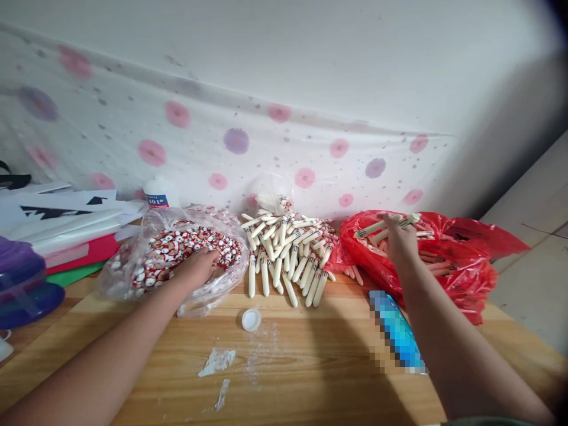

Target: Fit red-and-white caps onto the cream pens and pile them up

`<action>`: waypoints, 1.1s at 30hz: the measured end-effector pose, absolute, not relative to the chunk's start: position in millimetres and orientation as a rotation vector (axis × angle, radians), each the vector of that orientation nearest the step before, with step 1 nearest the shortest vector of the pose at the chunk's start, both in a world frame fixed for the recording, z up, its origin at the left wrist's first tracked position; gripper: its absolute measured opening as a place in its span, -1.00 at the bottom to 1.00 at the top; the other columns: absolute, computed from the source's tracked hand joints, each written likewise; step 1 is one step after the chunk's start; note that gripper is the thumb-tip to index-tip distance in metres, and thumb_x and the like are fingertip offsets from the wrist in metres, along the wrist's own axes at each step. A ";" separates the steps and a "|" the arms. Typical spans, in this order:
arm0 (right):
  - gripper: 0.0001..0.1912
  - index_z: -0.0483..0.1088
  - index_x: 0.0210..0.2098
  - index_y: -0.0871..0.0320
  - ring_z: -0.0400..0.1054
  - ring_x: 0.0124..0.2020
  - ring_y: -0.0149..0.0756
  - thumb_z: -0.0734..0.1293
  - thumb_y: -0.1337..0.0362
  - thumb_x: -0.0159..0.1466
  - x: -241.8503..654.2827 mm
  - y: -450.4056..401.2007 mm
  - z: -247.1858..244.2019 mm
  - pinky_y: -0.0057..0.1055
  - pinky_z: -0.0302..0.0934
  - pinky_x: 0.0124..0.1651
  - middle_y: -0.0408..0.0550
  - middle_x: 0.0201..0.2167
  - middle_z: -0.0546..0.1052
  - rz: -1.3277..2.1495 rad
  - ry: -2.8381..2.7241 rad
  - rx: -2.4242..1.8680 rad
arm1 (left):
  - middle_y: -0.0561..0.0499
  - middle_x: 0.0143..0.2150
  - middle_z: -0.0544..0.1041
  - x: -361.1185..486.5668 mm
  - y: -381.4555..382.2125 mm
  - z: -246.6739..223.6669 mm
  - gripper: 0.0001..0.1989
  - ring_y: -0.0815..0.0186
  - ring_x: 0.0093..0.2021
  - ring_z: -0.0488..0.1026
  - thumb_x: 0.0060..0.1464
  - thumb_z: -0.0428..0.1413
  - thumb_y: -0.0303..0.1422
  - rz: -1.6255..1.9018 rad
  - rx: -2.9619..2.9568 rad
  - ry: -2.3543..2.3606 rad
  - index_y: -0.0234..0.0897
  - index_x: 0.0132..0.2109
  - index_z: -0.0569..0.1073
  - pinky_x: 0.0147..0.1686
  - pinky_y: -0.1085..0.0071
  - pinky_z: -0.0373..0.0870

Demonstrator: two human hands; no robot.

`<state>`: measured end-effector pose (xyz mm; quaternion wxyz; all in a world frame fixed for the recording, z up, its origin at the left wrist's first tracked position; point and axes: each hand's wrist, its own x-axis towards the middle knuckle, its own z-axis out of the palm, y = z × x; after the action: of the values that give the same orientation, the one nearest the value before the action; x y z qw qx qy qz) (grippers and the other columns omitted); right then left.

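My left hand [199, 267] reaches into a clear plastic bag [190, 305] filled with small red-and-white figure heads [173, 251]. Its fingers are curled among the pieces, and what they hold, if anything, is hidden. Over a red plastic bag [470, 281] at the right, my right hand [400, 238] is closed on cream pens [407, 221] with coloured sliders. More pens, some pinkish [437, 264], lie inside that bag. Between the two bags spreads a heap of cream pens [293, 254], their rounded ends pointing mostly toward me.
A white cap [251, 319] and torn white scraps [217, 361] lie on the wooden table [288, 378]. A blurred-out blue object [397, 331] sits by my right forearm. Behind the clear bag stands a white bottle [156, 193]; papers [66, 219] and a purple-blue container [26, 284] are left.
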<state>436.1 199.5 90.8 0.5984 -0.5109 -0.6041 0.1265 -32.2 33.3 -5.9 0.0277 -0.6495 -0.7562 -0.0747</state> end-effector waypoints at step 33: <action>-0.86 0.41 -0.38 0.18 0.32 -0.45 -0.36 0.34 0.22 0.20 238.5 37.8 14.9 -0.50 0.12 -0.36 -0.09 -0.47 0.50 0.662 -2.507 -0.811 | 0.09 -0.41 0.50 27.2 -3.2 9.7 -0.80 0.36 -0.40 0.39 -0.09 0.19 -0.31 -1.561 -2.200 -2.299 -0.27 -0.26 0.47 -0.38 0.47 0.27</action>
<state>238.5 37.8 14.9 0.2110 -0.2917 -0.9021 0.2381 27.2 -3.2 9.7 -0.2000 -0.6081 -0.6356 -0.4315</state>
